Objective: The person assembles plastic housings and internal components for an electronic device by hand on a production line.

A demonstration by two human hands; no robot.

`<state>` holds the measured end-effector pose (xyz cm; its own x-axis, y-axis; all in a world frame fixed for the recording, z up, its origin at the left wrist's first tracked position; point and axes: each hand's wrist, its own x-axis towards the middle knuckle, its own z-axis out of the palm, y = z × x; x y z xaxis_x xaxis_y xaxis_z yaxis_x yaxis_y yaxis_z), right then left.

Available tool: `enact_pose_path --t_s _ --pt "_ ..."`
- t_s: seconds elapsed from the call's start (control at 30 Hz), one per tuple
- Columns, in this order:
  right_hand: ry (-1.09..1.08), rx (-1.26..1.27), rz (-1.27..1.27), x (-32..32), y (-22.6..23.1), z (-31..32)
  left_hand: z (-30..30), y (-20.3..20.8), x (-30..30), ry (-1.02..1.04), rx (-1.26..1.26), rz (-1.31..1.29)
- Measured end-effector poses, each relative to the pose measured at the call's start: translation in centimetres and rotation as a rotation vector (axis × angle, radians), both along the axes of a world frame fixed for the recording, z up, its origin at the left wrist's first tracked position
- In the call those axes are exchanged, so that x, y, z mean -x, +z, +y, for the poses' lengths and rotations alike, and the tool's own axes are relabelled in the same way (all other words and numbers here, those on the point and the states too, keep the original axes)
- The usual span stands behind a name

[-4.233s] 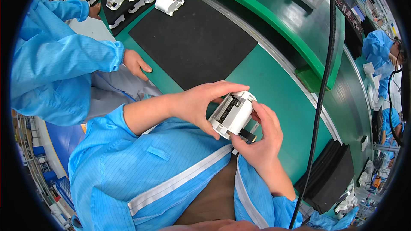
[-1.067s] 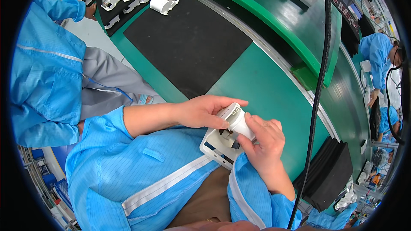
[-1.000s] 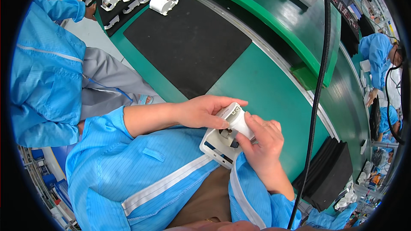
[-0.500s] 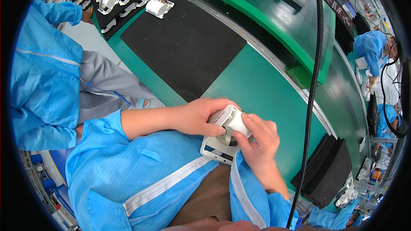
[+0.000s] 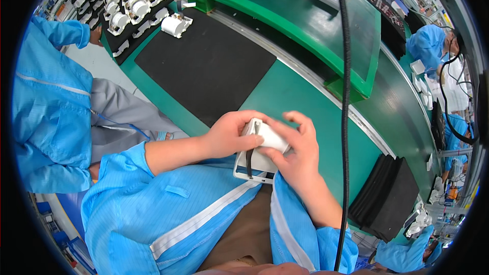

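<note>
1 white casing (image 5: pixel 270 141) is gripped on its left by the left hand (image 5: pixel 226 133), thumb on its face; the right hand (image 5: pixel 300 153), partly blurred, holds its right side. Beyond the left hand lies 1 black mat (image 5: pixel 209 63) on the green surface (image 5: pixel 298 94); right of the right hand, black sheets (image 5: pixel 384 196) are stacked.

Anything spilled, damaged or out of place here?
Nothing looks spilled or damaged, though fingers partly cover the held white casing. Slightly odd: one white part lies at the far end of the black mat, apart from the grouped white parts, and the stacked black sheets sit unevenly.
</note>
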<state>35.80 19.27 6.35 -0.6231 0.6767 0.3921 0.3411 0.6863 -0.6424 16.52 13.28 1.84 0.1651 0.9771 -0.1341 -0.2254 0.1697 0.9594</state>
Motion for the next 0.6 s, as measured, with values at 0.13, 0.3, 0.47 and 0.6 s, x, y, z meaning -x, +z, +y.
enact_pose_path --t_s 0.13,0.3,0.47,0.6 --pt "0.054 0.602 0.332 -1.5 -0.2 0.1 0.0 -0.3 1.1 0.018 -0.509 0.061" --pt "0.126 0.525 0.445 -2.0 -1.7 0.0 0.4 1.3 1.4 0.054 -0.677 0.28" --pt "0.071 0.323 0.408 -1.8 -1.2 0.2 1.0 1.7 1.3 0.085 -0.663 0.397" --pt "0.014 0.378 0.371 -2.5 -1.8 -0.2 1.1 0.8 0.3 0.107 -0.644 0.295"
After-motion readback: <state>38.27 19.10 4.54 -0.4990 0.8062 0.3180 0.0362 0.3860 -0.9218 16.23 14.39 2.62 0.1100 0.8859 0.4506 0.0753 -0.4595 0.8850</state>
